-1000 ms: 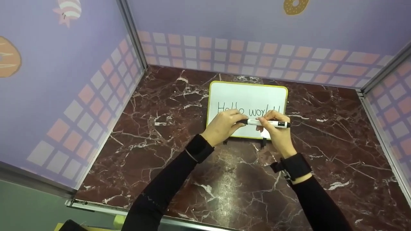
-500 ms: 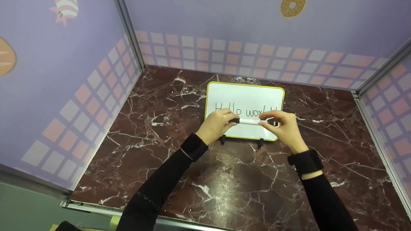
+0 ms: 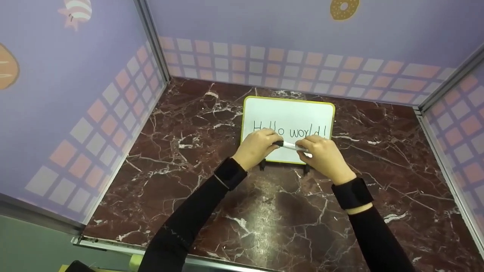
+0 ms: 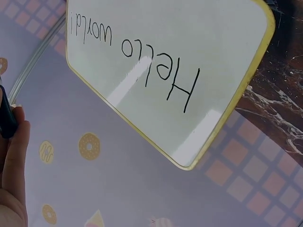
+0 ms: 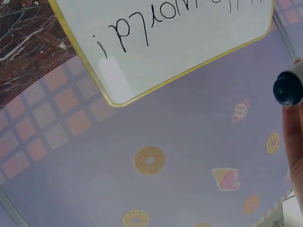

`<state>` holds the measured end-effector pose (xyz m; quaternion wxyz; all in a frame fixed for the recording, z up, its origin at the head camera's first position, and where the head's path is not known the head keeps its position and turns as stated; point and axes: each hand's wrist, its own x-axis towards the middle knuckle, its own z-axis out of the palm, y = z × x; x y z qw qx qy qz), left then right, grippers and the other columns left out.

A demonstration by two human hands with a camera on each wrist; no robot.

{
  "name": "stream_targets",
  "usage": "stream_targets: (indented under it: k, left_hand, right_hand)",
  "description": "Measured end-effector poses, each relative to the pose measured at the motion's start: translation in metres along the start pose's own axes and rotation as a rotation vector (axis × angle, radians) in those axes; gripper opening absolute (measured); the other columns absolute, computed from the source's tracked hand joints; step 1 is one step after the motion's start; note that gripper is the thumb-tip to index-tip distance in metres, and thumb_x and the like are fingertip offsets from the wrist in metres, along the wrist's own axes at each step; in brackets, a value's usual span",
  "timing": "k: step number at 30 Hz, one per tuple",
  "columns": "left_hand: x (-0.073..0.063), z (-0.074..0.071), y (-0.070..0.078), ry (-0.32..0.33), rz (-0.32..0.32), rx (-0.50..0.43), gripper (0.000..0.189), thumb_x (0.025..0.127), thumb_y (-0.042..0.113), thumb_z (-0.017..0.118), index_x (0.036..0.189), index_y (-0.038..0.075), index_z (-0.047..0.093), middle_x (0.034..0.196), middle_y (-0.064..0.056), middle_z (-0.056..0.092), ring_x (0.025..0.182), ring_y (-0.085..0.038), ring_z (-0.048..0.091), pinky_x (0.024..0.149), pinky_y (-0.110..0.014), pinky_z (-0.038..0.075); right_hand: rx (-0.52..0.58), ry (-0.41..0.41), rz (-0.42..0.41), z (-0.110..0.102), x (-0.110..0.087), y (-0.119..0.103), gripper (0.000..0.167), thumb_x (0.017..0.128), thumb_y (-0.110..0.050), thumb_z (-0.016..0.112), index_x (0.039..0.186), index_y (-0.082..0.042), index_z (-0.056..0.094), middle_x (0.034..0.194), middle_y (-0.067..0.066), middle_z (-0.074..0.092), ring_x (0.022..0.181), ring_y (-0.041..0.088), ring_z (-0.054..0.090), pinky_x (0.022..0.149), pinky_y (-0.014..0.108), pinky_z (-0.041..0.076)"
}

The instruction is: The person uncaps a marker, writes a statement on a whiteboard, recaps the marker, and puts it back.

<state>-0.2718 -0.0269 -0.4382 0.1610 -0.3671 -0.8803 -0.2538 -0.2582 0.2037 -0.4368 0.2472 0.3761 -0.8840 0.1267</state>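
In the head view a whiteboard marker (image 3: 289, 146) with a white barrel is held between both hands in front of a small whiteboard (image 3: 287, 111). My left hand (image 3: 257, 146) pinches its black cap (image 3: 279, 143). Fingers and thumb of my right hand (image 3: 324, 155) grip the barrel, covering part of it. The left wrist view catches the dark cap beside the left hand (image 4: 15, 165) at the left edge. At the right edge of the right wrist view, the marker's dark rounded end sticks out above a right finger (image 5: 293, 132). "Hello world!" is handwritten in black across the yellow-rimmed board.
The board stands on black feet (image 3: 306, 169) on a dark red marbled table (image 3: 196, 181). Purple panels with pink and white checks enclose the back (image 3: 242, 22) and both sides. A metal rail (image 3: 113, 247) runs along the table's front edge.
The right hand has shifted its grip along the marker, first drawing right, then sliding left over the barrel. The marker's right end now tilts lower. The left hand keeps pinching the cap.
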Motion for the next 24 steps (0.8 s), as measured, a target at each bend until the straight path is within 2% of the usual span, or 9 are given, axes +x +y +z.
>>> stream_targets:
  k: [4,8,12,15,17,19,24]
  left_hand:
    - [0.001,-0.004,-0.002,-0.024,-0.016,0.001,0.046,0.087,0.018,0.075,0.129,0.005,0.063,0.128,-0.011,0.066,0.119,-0.025,0.062,0.101,-0.032,0.054]
    - [0.002,-0.009,-0.01,-0.008,-0.065,0.117,0.068,0.087,0.031,0.075,0.146,0.012,0.047,0.151,-0.01,0.047,0.138,-0.027,0.046,0.113,-0.038,0.044]
    - [-0.001,-0.019,-0.028,-0.008,-0.204,0.323,0.086,0.086,0.054,0.067,0.156,0.022,0.028,0.166,-0.009,0.016,0.152,-0.03,0.019,0.126,-0.047,0.018]
    - [-0.01,-0.024,-0.044,-0.033,-0.333,0.431,0.099,0.082,0.068,0.062,0.159,0.028,0.015,0.167,-0.007,-0.002,0.154,-0.033,0.001,0.126,-0.049,0.003]
    - [-0.018,-0.026,-0.054,-0.03,-0.402,0.442,0.101,0.082,0.072,0.06,0.159,0.029,0.011,0.168,-0.006,-0.006,0.154,-0.034,-0.004,0.126,-0.051,-0.002]
    - [-0.026,-0.026,-0.063,-0.003,-0.451,0.416,0.098,0.084,0.072,0.058,0.159,0.03,0.011,0.168,-0.006,-0.003,0.154,-0.034,-0.006,0.126,-0.052,-0.004]
    - [-0.04,-0.024,-0.076,0.059,-0.51,0.329,0.085,0.092,0.063,0.054,0.159,0.029,0.015,0.168,-0.007,0.001,0.155,-0.034,-0.007,0.126,-0.051,-0.009]
  right_hand:
    - [0.038,0.036,0.061,0.001,-0.004,0.003,0.022,0.074,0.003,0.079,0.093,0.001,0.071,0.083,0.012,0.07,0.072,0.027,0.067,0.065,0.037,0.06]
    - [0.118,0.134,0.211,0.001,-0.013,0.019,0.02,0.075,0.007,0.076,0.094,0.005,0.07,0.084,0.018,0.071,0.068,0.029,0.068,0.061,0.039,0.061]
    - [0.116,0.269,0.409,0.001,-0.031,0.047,0.017,0.078,0.005,0.075,0.094,0.007,0.07,0.084,0.023,0.072,0.068,0.034,0.068,0.063,0.045,0.059]
    - [0.077,0.315,0.58,0.005,-0.051,0.071,0.013,0.08,0.002,0.072,0.092,0.007,0.07,0.081,0.025,0.071,0.069,0.039,0.066,0.068,0.051,0.054]
    - [0.051,0.283,0.688,0.008,-0.065,0.085,0.013,0.081,0.0,0.07,0.092,0.008,0.07,0.081,0.026,0.07,0.071,0.044,0.065,0.072,0.055,0.051]
    - [0.03,0.218,0.786,0.012,-0.078,0.097,0.014,0.081,-0.001,0.068,0.091,0.009,0.069,0.082,0.028,0.07,0.076,0.048,0.065,0.074,0.058,0.05]
    - [0.018,0.03,0.948,0.027,-0.107,0.119,0.018,0.08,-0.006,0.066,0.082,0.011,0.07,0.082,0.031,0.069,0.08,0.054,0.064,0.074,0.062,0.052]
